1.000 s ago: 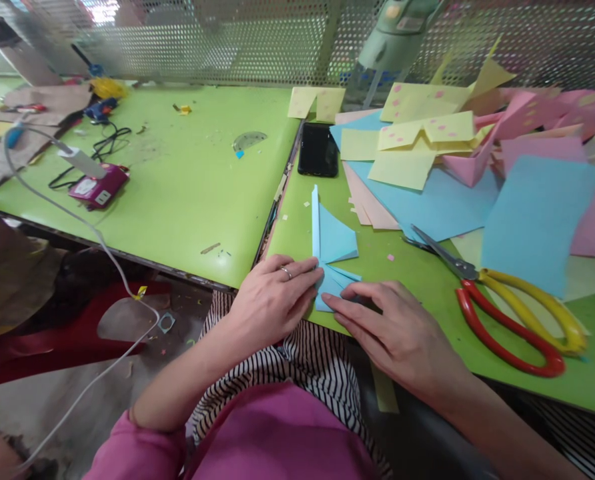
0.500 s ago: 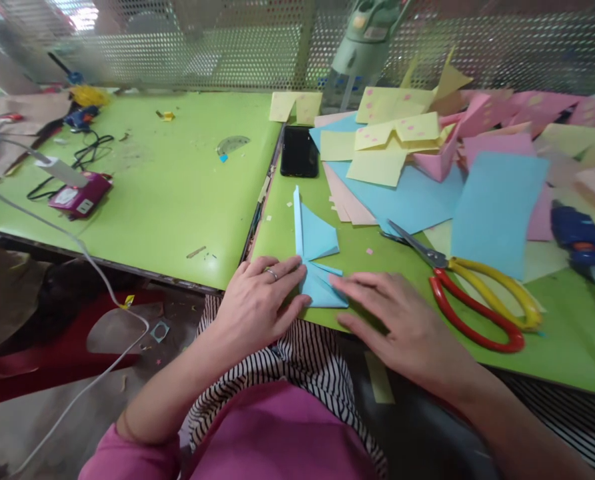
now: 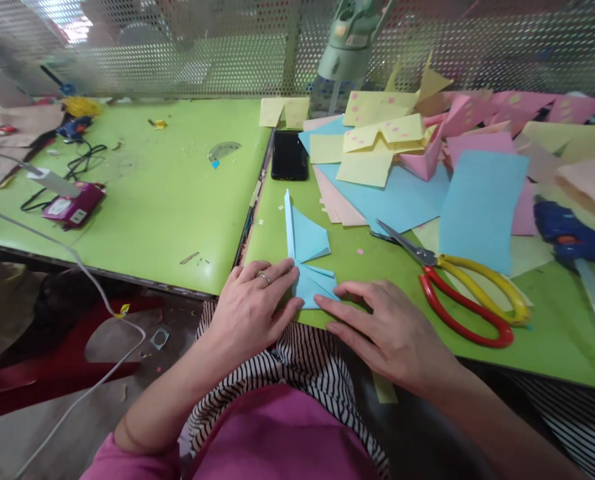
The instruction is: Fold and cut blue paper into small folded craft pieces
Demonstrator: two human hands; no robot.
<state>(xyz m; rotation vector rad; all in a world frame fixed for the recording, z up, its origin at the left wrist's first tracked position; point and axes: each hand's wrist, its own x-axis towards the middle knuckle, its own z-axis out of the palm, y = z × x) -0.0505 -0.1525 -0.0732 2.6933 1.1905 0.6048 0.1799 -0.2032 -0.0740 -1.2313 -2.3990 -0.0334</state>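
A folded light-blue paper piece (image 3: 305, 257) lies at the near edge of the green table (image 3: 367, 273), one thin strip of it pointing away from me. My left hand (image 3: 252, 307), a ring on one finger, lies flat on its left near corner with fingers stretched out. My right hand (image 3: 387, 330) rests flat just to the right, its fingertips pressing the paper's near right fold. Neither hand grips anything.
Scissors (image 3: 457, 287) with red and yellow handles lie right of my hands. Behind them is a pile of blue, pink and yellow paper sheets (image 3: 417, 167), a black phone (image 3: 289, 155) and a blue glue gun (image 3: 567, 233). A second green table (image 3: 152, 193) at left holds cables and a magenta box (image 3: 72, 203).
My right hand's fingertips slid slightly left along the paper's near fold. The view has shifted to the right, bringing the glue gun in. My left hand stays in place.
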